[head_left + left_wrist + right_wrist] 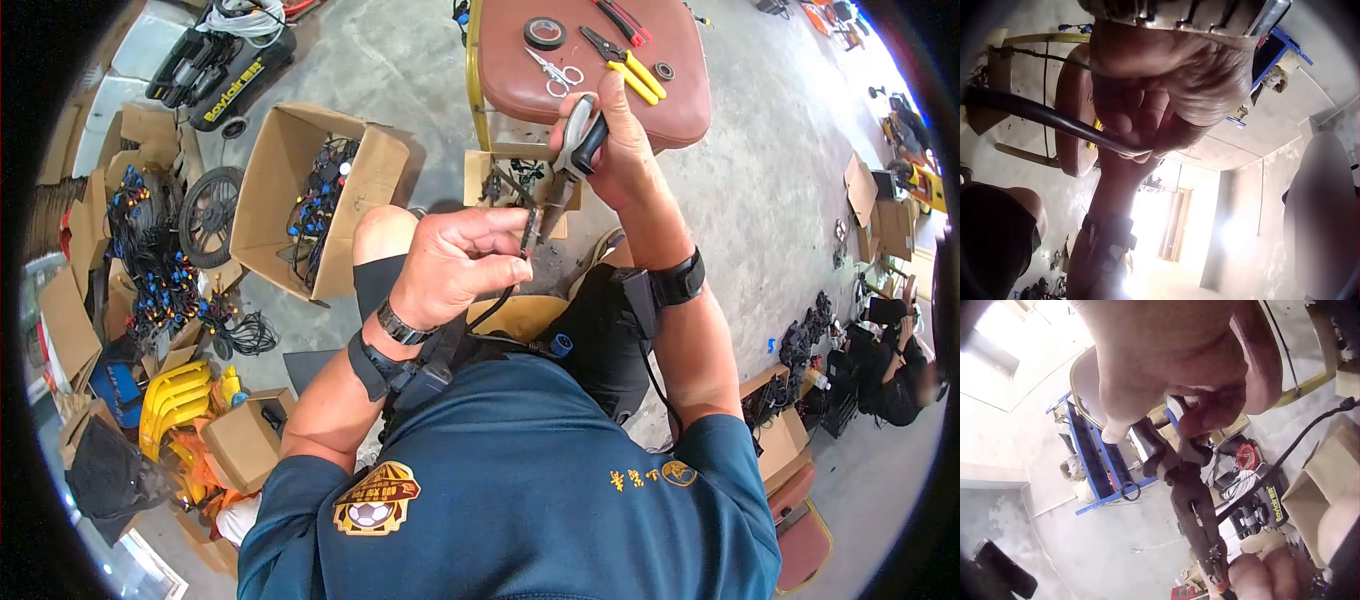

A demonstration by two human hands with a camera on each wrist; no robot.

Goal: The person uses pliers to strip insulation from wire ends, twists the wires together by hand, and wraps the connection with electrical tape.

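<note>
My left hand (452,262) pinches a black cable (1047,117) between thumb and fingers, close to the cable's end. A pair of dark metal pliers (1192,503) with grey-and-black handles is gripped in my right hand (628,150). The pliers' nose points down toward my left fingertips, right at the cable end. Small coloured wire ends (1227,594) show at the nose in the right wrist view. Below both hands, a small cardboard box (477,178) on the floor holds black scraps.
Ahead, a brown padded seat (510,85) carries black tape (545,33), scissors (556,74), yellow-handled cutters (632,75) and a red tool (628,22). A big cardboard box (375,190) with cables stands left, near a wheel (212,218) and compressor (225,90). Another person (885,370) is at right.
</note>
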